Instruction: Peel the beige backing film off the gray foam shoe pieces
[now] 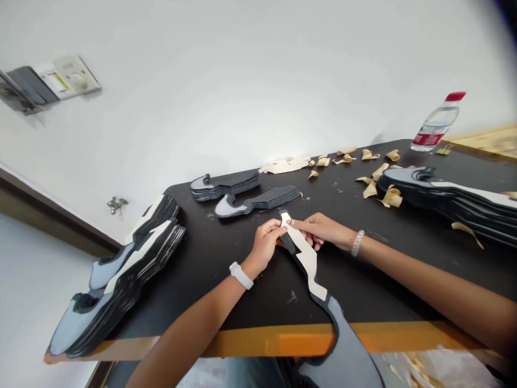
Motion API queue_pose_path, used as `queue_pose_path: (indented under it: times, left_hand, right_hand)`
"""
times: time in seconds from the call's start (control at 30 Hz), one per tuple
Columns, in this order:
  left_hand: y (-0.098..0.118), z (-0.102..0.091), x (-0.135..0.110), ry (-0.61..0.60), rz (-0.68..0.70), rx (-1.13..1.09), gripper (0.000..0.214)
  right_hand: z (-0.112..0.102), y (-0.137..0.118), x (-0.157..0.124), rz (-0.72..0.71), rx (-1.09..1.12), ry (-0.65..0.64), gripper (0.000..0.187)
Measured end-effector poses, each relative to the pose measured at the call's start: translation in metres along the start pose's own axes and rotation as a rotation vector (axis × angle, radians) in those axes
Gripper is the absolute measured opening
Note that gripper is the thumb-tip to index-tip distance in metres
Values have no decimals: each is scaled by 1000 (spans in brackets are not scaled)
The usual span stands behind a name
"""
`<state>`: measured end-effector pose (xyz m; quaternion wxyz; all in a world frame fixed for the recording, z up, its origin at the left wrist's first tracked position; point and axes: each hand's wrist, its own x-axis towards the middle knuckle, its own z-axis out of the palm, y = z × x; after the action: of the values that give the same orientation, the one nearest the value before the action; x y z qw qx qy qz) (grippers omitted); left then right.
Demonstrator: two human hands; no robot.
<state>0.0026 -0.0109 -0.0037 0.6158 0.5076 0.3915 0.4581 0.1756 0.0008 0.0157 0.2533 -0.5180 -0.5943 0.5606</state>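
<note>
A long curved piece, grey with a black edge and shaped like a shoe upper, stretches from mid-table over the front edge toward me. Along its narrow part lies a white strip. My left hand is closed on the piece's far end, its thumb on the strip. From the other side my right hand pinches the same end, thumb on top of the strip and fingers curled beneath. Those lower fingers are partly hidden.
Stacks of similar pieces stand at left, at the back and at right. White strips lie by the wall. Curled tan paper scraps litter the back right, near a water bottle and a binder clip.
</note>
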Motion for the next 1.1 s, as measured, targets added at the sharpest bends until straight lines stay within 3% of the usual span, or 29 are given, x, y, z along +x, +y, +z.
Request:
queue_pose_path:
  times: [0.2, 0.67, 1.1]
  left_hand:
    - [3, 0, -1, 50, -11, -42, 16]
    - [3, 0, -2, 7, -25, -49, 21]
    - [2, -3, 0, 31, 10, -96, 23]
  right_hand:
    - [-5, 1, 1, -29, 1, -75, 47]
    - [-9, -4, 0, 85, -63, -125, 52]
    - [-8, 0, 1, 55, -100, -188, 52]
